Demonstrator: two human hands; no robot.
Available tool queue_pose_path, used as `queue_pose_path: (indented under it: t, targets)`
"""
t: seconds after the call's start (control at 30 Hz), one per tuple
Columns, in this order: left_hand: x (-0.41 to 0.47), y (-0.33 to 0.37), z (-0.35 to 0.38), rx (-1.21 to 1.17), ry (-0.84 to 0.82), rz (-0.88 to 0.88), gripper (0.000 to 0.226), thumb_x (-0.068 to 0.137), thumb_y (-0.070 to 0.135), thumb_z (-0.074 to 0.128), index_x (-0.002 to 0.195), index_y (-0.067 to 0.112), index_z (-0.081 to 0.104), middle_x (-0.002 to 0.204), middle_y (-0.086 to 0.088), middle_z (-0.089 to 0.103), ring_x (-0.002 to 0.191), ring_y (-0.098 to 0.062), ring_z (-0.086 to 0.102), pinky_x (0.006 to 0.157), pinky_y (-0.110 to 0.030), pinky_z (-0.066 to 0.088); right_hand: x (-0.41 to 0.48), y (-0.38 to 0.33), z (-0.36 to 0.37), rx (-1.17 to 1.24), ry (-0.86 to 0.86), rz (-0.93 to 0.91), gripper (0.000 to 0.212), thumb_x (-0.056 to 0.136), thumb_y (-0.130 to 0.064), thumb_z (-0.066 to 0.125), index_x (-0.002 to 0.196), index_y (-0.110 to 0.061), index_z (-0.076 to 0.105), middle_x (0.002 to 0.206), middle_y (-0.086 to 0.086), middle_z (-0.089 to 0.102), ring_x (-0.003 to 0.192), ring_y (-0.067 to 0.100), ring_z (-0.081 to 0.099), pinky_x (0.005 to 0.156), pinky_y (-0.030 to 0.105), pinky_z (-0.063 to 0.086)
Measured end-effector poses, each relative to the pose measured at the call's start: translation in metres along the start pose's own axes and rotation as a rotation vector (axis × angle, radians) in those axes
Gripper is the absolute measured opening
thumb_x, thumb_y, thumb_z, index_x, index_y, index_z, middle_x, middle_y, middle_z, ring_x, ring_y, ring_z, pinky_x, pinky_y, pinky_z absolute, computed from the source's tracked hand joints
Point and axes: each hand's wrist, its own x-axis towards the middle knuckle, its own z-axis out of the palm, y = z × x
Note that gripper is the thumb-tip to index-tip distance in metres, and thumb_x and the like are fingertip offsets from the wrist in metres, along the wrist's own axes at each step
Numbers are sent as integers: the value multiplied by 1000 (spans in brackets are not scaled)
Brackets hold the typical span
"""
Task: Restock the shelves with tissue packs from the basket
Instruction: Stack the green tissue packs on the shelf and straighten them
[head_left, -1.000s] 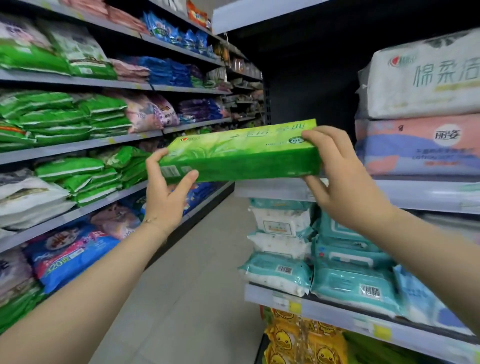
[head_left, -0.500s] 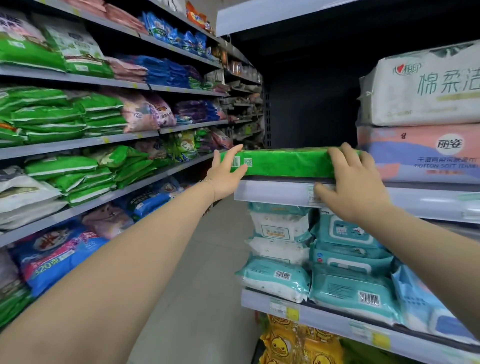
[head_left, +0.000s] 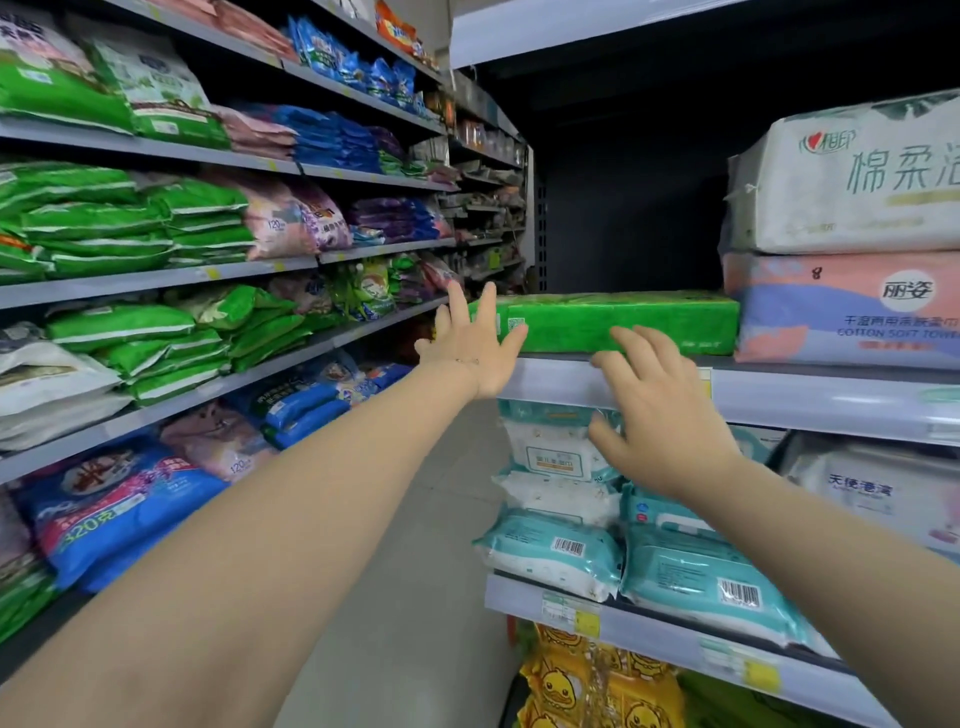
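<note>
On a shop-aisle shelf (head_left: 810, 400) the green tissue pack (head_left: 623, 319) lies against a pink towel pack (head_left: 841, 317). The left hand (head_left: 470, 345) presses its end flat-fingered; the right hand (head_left: 660, 415) is loose and empty. Placing seems done; next, fetching another.

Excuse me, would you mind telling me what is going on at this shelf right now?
A person is restocking tissue packs. A green pack lies flat on the right-hand shelf, right beside a pink pack. The left hand lies open with straight fingers against the green pack's left end. The right hand is open at the shelf's front edge, and whether it touches the pack is unclear. No basket is in view.
</note>
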Motion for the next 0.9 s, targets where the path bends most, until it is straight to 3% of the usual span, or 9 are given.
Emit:
queue_pose_path:
  t: [0.13, 0.23, 0.37, 0.57, 0.77, 0.9]
  targets:
    - [-37, -9, 11, 4, 289, 271, 55, 97, 46, 40, 145, 21, 30, 156, -9, 18, 139, -28, 23, 102, -47, 35, -17, -12, 8, -49, -31, -121, 43, 71, -31, 47, 104, -5, 59, 122, 21, 55, 114, 38, 46, 81, 47, 48]
    - [-71, -29, 36, 111, 332, 458, 51, 90, 40, 50, 133, 14, 45, 147, -11, 35, 129, -29, 33, 90, -45, 40, -35, -22, 16, -43, -69, -156, 40, 71, -31, 49, 100, -6, 61, 117, 20, 57, 108, 38, 49, 77, 44, 48]
    - [-118, -56, 83, 144, 180, 451, 59, 78, 44, 51, 130, 16, 46, 142, -9, 39, 124, -25, 30, 88, -43, 43, -69, -43, 41, 19, -138, -174, 38, 70, -30, 53, 100, -7, 61, 115, 18, 58, 103, 37, 53, 75, 42, 47]
    - [-173, -84, 156, 58, -55, 361, 65, 72, 47, 45, 127, 14, 50, 132, -8, 50, 116, -31, 49, 83, -43, 48, -123, -72, 92, 129, -279, -172, 42, 70, -32, 40, 100, -9, 59, 110, 16, 59, 98, 36, 55, 74, 40, 48]
    - [-221, -105, 228, 118, -352, 229, 63, 86, 41, 55, 140, 20, 32, 146, -1, 30, 134, -22, 28, 102, -37, 33, -188, -96, 146, 190, -552, -82, 41, 68, -30, 46, 101, -9, 59, 103, 15, 58, 93, 37, 55, 72, 43, 47]
    - [-254, -124, 278, 162, -545, 144, 62, 86, 41, 54, 140, 23, 29, 142, 1, 32, 132, -22, 27, 101, -41, 34, -228, -106, 168, 238, -727, 31, 43, 77, -25, 56, 117, -9, 54, 121, 15, 50, 111, 39, 48, 87, 48, 41]
